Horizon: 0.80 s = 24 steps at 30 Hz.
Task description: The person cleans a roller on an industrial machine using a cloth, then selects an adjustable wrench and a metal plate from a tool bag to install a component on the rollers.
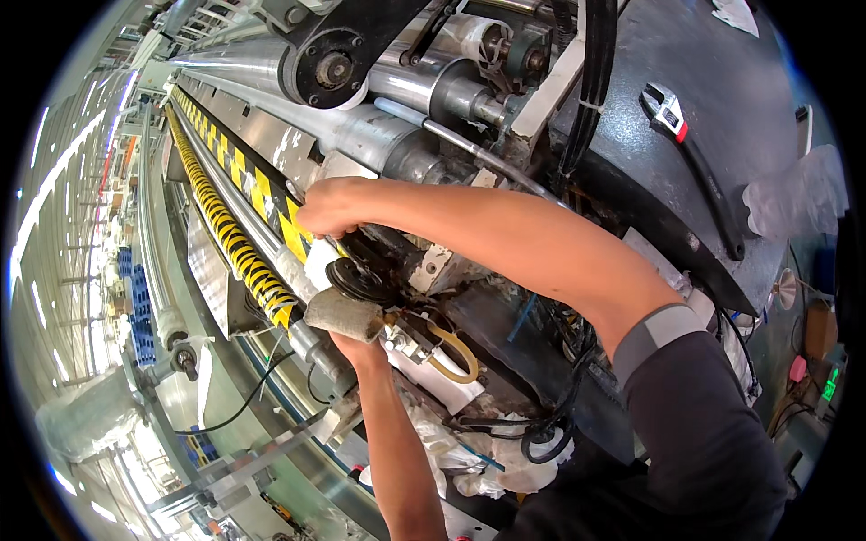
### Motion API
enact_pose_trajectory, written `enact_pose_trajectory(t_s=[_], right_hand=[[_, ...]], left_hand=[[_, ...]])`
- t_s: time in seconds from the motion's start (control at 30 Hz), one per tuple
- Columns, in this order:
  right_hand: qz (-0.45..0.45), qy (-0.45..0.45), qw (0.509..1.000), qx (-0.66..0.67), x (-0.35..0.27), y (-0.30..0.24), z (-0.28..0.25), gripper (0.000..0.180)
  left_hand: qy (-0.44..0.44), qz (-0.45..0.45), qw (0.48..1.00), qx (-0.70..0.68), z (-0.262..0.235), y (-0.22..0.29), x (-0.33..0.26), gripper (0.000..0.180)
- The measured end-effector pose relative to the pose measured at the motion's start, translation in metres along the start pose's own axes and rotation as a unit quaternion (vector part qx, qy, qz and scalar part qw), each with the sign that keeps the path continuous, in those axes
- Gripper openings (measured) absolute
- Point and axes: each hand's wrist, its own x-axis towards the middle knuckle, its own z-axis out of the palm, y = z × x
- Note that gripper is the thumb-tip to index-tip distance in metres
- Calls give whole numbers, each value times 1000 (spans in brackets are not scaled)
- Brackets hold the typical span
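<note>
My right hand (pixel 336 207) is closed in a fist over the end of a roller machine, beside the yellow-and-black striped edge (pixel 248 185). A short metal tip shows at its knuckles; I cannot make out what it holds. Below it is a round black disc (pixel 359 278), like a pulley or cap. My left hand (pixel 350 344) reaches up from below, its fingers hidden behind a grey cloth-covered piece (pixel 345 316). A white piece (pixel 318 261) shows between the two hands. Near the left wrist are a metal fitting (pixel 403 341) and a curved yellowish hose (pixel 467 361).
Large metal rollers (pixel 379 135) run toward the far left, with a striped yellow-black bar (pixel 221 221) alongside. An adjustable wrench (pixel 690 162) lies on the dark metal surface (pixel 622 99) at right. Black cables (pixel 577 388) and crumpled white plastic (pixel 505 460) sit near my body.
</note>
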Motion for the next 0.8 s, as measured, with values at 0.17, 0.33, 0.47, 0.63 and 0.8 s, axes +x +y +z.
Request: enact_pose_trajectory(t_s=[0.17, 0.33, 0.47, 0.63, 0.8], right_hand=[[140, -62, 957, 247, 15, -2, 1, 18], [184, -97, 954, 216, 39, 7, 2, 19], [160, -98, 975, 116, 39, -12, 9, 26], [67, -73, 995, 18, 30, -5, 16, 17], [-127, 115, 973, -152, -1, -16, 31, 21]], left_hand=[[15, -40, 999, -5, -7, 1, -3, 55], [-6, -11, 1000, 18, -6, -5, -1, 55], [-12, -22, 999, 36, -13, -1, 1, 54], [1, -22, 1000, 1, -8, -1, 1, 51], [-24, -45, 999, 17, 0, 6, 0, 49]])
